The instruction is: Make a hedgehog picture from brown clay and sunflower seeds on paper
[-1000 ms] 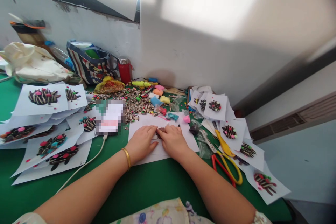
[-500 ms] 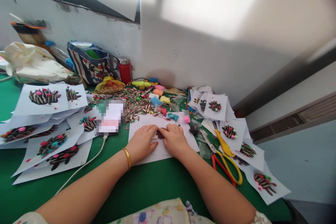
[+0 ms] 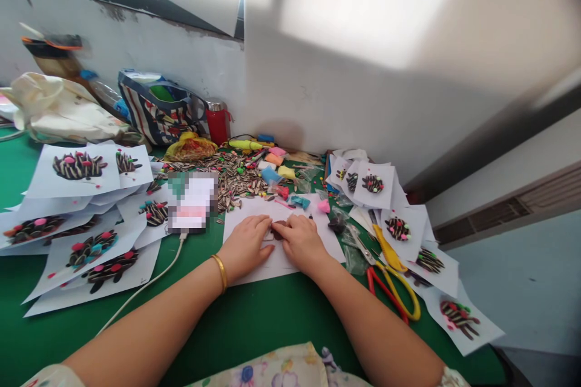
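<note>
A flattened dark brown piece of modelling clay [image 3: 280,228] lies on a white paper sheet [image 3: 333,240] in front of me. My right hand [image 3: 303,243] rests over its right side, index finger pressed onto the clay. My left hand [image 3: 247,245], a gold bangle at its wrist, lies palm down on the sheet, thumb held apart from the fingers. Its fingertips reach the clay's left edge. Both hands cover part of the clay, so its full outline is hidden.
Sunflower seeds [image 3: 240,178] and bright clay packets [image 3: 271,175] lie behind the sheet. Seed-decorated cards are stacked at left [image 3: 93,254] and right [image 3: 402,230]. Yellow-handled scissors [image 3: 399,287], red-handled pliers [image 3: 385,293] and a cabled phone [image 3: 193,205] flank my hands.
The right index finger has shifted slightly on the brown clay, and more of the clay shows. The left hand stays in place. The whole view has moved a little.
</note>
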Available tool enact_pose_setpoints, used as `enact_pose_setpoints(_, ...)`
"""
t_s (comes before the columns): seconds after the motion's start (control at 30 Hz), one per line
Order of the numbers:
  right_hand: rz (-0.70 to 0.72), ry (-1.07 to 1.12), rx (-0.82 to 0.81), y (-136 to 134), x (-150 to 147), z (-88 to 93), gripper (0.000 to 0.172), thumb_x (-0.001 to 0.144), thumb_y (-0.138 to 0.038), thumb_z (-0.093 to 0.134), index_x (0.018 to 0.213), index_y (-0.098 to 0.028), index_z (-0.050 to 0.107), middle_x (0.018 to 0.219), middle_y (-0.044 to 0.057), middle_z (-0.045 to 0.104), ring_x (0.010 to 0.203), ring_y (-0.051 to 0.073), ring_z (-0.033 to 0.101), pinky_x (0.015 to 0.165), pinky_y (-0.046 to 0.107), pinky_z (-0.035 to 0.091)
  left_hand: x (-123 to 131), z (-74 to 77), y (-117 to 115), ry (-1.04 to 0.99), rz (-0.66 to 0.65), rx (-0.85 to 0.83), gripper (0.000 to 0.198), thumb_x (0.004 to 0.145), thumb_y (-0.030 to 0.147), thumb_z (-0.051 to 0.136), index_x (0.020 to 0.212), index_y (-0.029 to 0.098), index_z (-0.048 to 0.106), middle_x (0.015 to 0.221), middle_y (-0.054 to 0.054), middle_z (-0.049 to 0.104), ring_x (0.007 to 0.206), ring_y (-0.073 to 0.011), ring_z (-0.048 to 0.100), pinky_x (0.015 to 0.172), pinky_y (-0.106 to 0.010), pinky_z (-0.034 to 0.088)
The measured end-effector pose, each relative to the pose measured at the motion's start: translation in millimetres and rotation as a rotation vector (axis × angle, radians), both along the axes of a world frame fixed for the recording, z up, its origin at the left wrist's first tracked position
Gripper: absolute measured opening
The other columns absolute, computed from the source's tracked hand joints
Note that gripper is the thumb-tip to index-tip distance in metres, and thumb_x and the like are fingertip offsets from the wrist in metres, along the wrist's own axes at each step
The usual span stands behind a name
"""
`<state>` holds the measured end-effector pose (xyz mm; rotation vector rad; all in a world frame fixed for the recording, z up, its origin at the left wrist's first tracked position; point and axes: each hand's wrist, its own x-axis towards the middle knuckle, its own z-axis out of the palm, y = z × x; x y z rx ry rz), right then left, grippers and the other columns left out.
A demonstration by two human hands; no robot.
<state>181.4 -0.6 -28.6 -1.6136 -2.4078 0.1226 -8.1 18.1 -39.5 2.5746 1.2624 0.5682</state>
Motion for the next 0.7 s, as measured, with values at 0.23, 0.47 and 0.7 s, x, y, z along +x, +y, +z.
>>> enact_pose_setpoints(0.23,0.006,-0.021,-0.006,0.2,0.4,-1.3,0.039,0.09,-0.021,0.055,0.125,-0.035,0.064,0.105,0.005,0.058,0.103,0.022,0.047,0.087,0.036,0.027,0.9,2.0,-0.7,0.006,0.003,-0.011,0.051,0.081,0.027,0.062,0.13,0.015,0.054,0.134,-0.014,0.058,0.125,-0.0291,0.052,0.111,-0.046,0.039)
enact_pose_setpoints(0.47,-0.038,-0.013,-0.006,0.0,1.2,3.4,0.046,0.087,-0.016,0.055,0.128,-0.036,0.061,0.101,0.005,0.057,0.101,0.022,0.047,0.086,0.035,0.028,0.3,1.4,-1.1,0.004,-0.001,-0.009,0.051,0.081,0.027,0.063,0.129,0.015,0.054,0.134,-0.014,0.058,0.125,-0.029,0.052,0.111,-0.046,0.039)
enact_pose_setpoints(0.7,-0.024,-0.037,-0.003,0.1,-0.2,-0.3,0.046,0.088,-0.02,0.055,0.13,-0.037,0.059,0.105,0.005,0.057,0.103,0.024,0.046,0.087,0.037,0.029,0.4,1.6,-1.0,0.026,0.003,-0.007,0.051,0.081,0.027,0.063,0.13,0.013,0.054,0.135,-0.014,0.058,0.126,-0.0285,0.051,0.112,-0.044,0.038)
